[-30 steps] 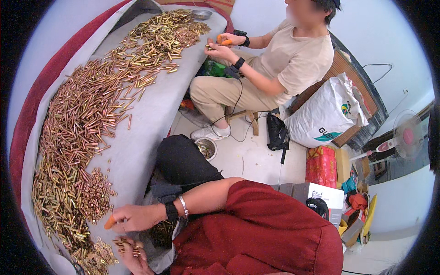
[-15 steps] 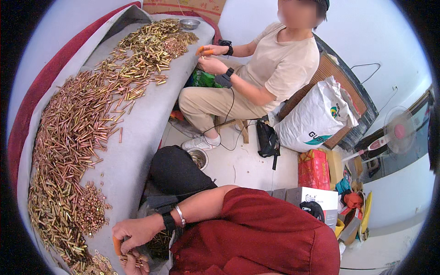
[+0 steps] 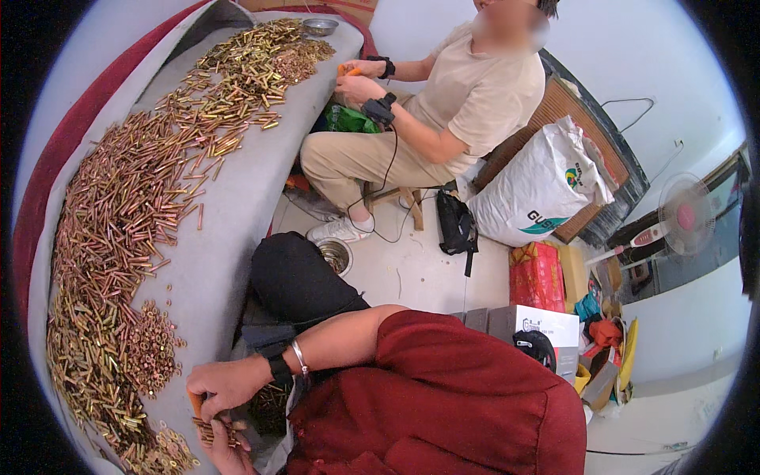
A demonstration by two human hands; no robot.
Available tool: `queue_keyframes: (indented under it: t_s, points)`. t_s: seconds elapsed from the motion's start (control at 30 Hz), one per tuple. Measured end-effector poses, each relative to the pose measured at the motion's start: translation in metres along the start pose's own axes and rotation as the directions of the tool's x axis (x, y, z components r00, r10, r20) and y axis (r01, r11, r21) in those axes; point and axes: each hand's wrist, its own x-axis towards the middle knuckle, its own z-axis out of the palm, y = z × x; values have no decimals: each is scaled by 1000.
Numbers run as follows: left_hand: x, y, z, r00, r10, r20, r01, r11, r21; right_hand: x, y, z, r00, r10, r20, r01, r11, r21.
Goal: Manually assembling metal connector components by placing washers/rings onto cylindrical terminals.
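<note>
Low at the left, my two hands work close together beside the padded table's near edge. My left hand (image 3: 227, 453) is closed around a small bunch of brass-coloured metal rods (image 3: 212, 432). Just above it, my right hand (image 3: 226, 385), with a bracelet and a black band at the wrist, has its fingers curled in against the bunch. An orange piece (image 3: 195, 403) shows along its fingers, perhaps a finger cover. What the fingertips pinch is hidden. Nearest on the table are a pile of small metal rings (image 3: 152, 348), a paler ring pile (image 3: 170, 451) and a heap of rods (image 3: 103, 261).
The grey-covered table (image 3: 214, 261) runs away toward the back, with a metal bowl (image 3: 320, 27) at its far end. A co-worker (image 3: 483, 87) sits across, orange pieces at the fingers. A bowl (image 3: 336, 256), white sack (image 3: 538, 190), boxes (image 3: 546, 328) and fan (image 3: 687, 214) stand right.
The whole view has shifted slightly, so things sit higher and more to the left. My hands stay together, and the rods in my left hand show more plainly. The co-worker's head has tilted.
</note>
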Motion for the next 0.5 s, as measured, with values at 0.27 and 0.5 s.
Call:
queue_keyframes:
  t_s: [0.27, 0.5]
  points:
    - [1, -17, 1, 945, 128, -301, -53, 968, 246, -7, -10, 8, 968, 249, -9, -247, 964, 102]
    - [6, -22, -10, 920, 266, -289, -110, 881, 460, -11, -17, 20, 956, 229, -186, -233, 973, 1]
